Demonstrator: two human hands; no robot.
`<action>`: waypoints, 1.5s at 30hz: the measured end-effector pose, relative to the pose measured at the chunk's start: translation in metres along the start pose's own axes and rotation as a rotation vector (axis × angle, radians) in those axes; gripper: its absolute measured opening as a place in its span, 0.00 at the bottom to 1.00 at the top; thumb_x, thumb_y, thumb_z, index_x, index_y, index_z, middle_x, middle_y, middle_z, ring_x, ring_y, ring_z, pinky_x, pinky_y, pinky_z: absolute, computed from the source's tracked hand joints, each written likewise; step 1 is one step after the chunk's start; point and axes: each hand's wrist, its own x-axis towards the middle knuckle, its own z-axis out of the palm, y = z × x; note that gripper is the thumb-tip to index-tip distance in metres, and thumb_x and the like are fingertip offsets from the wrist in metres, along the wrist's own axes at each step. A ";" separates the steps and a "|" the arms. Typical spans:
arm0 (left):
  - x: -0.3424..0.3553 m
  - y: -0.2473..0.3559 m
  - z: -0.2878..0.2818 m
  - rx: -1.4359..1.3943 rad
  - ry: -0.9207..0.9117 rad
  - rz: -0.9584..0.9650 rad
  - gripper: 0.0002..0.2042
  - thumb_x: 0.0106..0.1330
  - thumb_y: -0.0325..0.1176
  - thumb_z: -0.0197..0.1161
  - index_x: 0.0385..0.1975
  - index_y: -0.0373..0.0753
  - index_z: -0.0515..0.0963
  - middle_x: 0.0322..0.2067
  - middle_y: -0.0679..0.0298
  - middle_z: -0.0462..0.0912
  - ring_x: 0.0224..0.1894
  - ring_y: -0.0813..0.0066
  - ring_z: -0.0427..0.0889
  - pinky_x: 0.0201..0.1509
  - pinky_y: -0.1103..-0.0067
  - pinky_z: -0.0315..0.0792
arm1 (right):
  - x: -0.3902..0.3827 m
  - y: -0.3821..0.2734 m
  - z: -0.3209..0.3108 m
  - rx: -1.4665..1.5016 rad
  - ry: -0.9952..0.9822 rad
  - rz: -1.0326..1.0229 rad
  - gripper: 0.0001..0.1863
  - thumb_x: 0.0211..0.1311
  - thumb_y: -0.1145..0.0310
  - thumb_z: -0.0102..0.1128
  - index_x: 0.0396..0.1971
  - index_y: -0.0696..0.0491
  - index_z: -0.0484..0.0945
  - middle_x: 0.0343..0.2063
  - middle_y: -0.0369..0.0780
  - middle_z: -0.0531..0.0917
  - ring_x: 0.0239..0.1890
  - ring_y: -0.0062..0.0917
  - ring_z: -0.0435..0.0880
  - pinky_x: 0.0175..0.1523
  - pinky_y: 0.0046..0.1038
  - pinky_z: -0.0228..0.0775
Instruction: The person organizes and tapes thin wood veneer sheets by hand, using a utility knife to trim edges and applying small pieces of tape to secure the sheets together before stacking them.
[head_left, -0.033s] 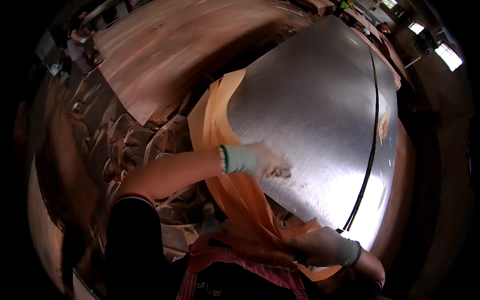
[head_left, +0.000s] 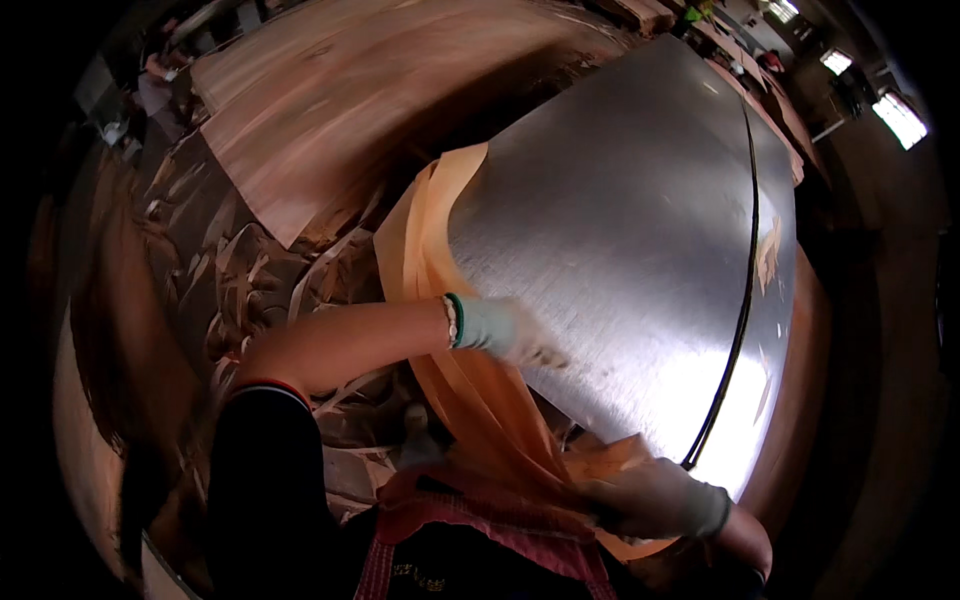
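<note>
A thin orange veneer sheet [head_left: 478,395] hangs in long folds along the near left edge of a shiny metal-topped table [head_left: 610,200]. My left hand [head_left: 515,333], in a pale glove with a green cuff, reaches across the folds to the metal. Motion smears its fingers, so their pose is unclear. At the lower right, my right hand [head_left: 655,497], gloved too, is closed on the bunched end of the veneer near my waist. Some of its fingers are hidden by the glove's back and the folds.
A black cord [head_left: 745,300] runs lengthwise over the metal top. Torn veneer scraps [head_left: 250,285] litter the floor at left. Beyond them lies a large stack of veneer sheets [head_left: 350,110]. A person [head_left: 160,85] stands at the far left.
My left hand has shifted slightly left, and its fingers have dropped a little. My right hand stays in nearly the same place on the veneer.
</note>
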 end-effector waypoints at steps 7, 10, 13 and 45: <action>-0.094 -0.048 0.112 -0.571 -0.125 -0.133 0.38 0.70 0.62 0.26 0.66 0.35 0.57 0.67 0.51 0.57 0.69 0.58 0.56 0.72 0.71 0.48 | -0.059 -0.004 -0.046 -0.214 0.326 0.333 0.10 0.58 0.67 0.63 0.39 0.49 0.78 0.24 0.35 0.82 0.25 0.21 0.83 0.30 0.23 0.77; -0.113 -0.031 0.152 -0.840 -0.024 0.160 0.33 0.74 0.56 0.32 0.68 0.34 0.51 0.67 0.53 0.58 0.67 0.61 0.61 0.71 0.73 0.54 | -0.060 -0.010 -0.071 -0.497 0.582 0.239 0.08 0.55 0.69 0.64 0.34 0.52 0.78 0.23 0.38 0.82 0.23 0.22 0.83 0.27 0.23 0.76; -0.126 -0.031 0.207 -1.339 -0.138 0.290 0.32 0.72 0.48 0.44 0.70 0.38 0.46 0.67 0.54 0.57 0.65 0.67 0.65 0.68 0.75 0.60 | -0.037 -0.012 -0.107 -0.583 0.651 0.168 0.07 0.56 0.70 0.64 0.34 0.53 0.77 0.22 0.38 0.82 0.22 0.22 0.83 0.26 0.22 0.75; 0.032 -0.135 0.225 -0.058 1.209 -0.871 0.58 0.39 0.54 0.73 0.68 0.34 0.46 0.64 0.51 0.58 0.64 0.59 0.62 0.66 0.65 0.57 | 0.353 0.156 -0.019 -0.270 0.810 0.270 0.21 0.59 0.72 0.51 0.54 0.44 0.67 0.56 0.43 0.70 0.47 0.45 0.78 0.48 0.41 0.74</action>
